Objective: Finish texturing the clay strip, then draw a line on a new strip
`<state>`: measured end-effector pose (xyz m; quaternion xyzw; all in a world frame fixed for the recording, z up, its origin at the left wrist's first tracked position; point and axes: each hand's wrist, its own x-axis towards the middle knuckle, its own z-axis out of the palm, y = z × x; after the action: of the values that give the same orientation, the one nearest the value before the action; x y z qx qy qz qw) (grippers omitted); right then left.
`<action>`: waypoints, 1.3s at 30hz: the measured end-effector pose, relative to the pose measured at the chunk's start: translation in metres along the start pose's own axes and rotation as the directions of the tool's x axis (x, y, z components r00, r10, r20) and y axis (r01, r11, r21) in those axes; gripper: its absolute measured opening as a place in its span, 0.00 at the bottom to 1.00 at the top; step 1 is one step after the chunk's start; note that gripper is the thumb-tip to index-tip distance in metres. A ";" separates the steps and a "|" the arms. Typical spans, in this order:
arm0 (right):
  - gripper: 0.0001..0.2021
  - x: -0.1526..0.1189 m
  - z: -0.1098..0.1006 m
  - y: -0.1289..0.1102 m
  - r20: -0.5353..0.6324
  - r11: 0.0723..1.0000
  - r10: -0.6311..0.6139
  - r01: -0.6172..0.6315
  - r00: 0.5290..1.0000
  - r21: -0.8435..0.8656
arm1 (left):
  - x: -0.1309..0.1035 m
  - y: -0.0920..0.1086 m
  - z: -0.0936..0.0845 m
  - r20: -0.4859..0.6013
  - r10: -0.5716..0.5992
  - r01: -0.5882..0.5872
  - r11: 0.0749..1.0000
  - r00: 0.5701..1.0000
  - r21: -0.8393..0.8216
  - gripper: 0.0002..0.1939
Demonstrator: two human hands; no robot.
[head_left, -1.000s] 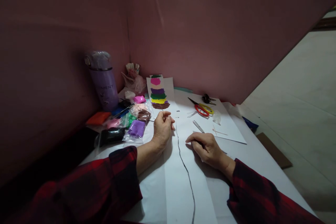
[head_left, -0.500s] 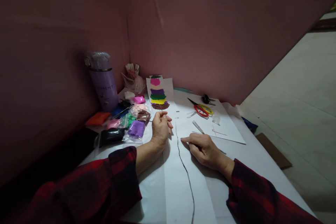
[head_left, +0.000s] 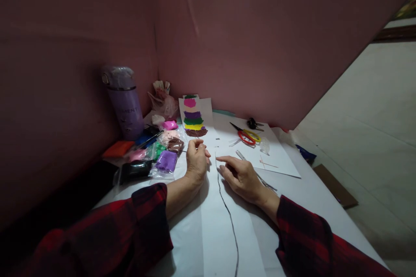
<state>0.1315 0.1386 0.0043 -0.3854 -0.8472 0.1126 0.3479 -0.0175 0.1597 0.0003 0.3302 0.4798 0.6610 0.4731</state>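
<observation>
A long, thin, wavy black strand [head_left: 230, 218] lies lengthwise on a strip of white paper [head_left: 216, 229]. Just left of its far end is my left hand [head_left: 196, 160], fingers curled together; a thin dark stick [head_left: 184, 151] pokes out from its left side. Most of that stick is hidden by the hand. My right hand [head_left: 241, 177] rests on the other side, index finger stretched out so that its tip meets the strand's far end. The thumb is apart below it and nothing shows in its grasp. Close by the right hand lies a grey metal tool [head_left: 267, 184], partly covered.
Bagged coloured clay, including a purple pack [head_left: 166, 162] and a black pack [head_left: 136, 171], crowds the left. Behind stands a purple bottle [head_left: 125, 104]. A striped colour sheet [head_left: 194, 117] leans at the back. Scissors [head_left: 248, 136] lie right of centre.
My right hand has moved left and away from me, its index fingertip now at the strand's far end. My left hand stays nearly in place. The view has shifted slightly.
</observation>
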 end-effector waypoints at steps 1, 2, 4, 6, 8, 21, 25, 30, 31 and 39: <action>0.13 0.003 0.001 -0.001 -0.008 1.000 0.008 -0.008 1.000 -0.005 | 0.000 0.000 0.000 0.005 0.005 -0.005 1.000 1.000 -0.002 0.04; 0.13 0.005 0.002 0.000 -0.010 1.000 0.012 -0.012 1.000 -0.007 | 0.000 0.000 0.000 0.008 0.008 -0.008 1.000 1.000 -0.003 0.04; 0.14 0.007 0.004 0.002 0.003 1.000 0.006 -0.006 1.000 -0.013 | 0.001 -0.001 0.001 0.004 0.008 -0.008 1.000 1.000 0.001 0.04; 0.15 0.007 0.005 0.005 0.042 0.999 -0.012 0.013 0.999 -0.029 | 0.001 -0.002 0.001 -0.008 0.012 -0.012 1.000 1.000 0.007 0.03; 0.16 0.005 0.005 0.007 0.087 0.998 -0.025 0.030 0.996 -0.061 | 0.001 -0.002 0.002 -0.014 0.021 -0.020 1.000 1.000 0.010 0.03; 0.07 0.028 0.004 0.013 -0.162 0.886 0.378 -0.305 0.912 0.350 | 0.000 -0.003 0.003 -0.007 0.007 -0.006 0.999 1.000 0.032 0.03; 0.07 0.041 0.013 0.028 -0.082 0.850 0.401 -0.338 0.912 0.405 | 0.000 -0.003 0.003 -0.004 0.009 -0.009 0.999 1.000 0.042 0.04; 0.10 0.044 0.024 0.035 -0.088 0.876 0.346 -0.289 0.934 0.386 | 0.001 -0.003 0.002 -0.001 0.018 -0.018 0.999 1.000 0.044 0.04; 0.10 0.044 0.025 0.034 -0.095 0.884 0.335 -0.279 0.937 0.374 | 0.001 -0.003 0.002 -0.002 0.023 -0.023 0.999 1.000 0.045 0.04; 0.07 0.043 0.022 0.030 -0.094 0.934 0.265 -0.231 0.960 0.271 | 0.002 -0.003 0.002 0.009 0.034 -0.035 0.998 0.999 0.053 0.03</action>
<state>0.1140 0.1921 -0.0042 -0.4474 -0.7455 0.2397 0.4319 -0.0158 0.1624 -0.0020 0.3537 0.4896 0.6546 0.4546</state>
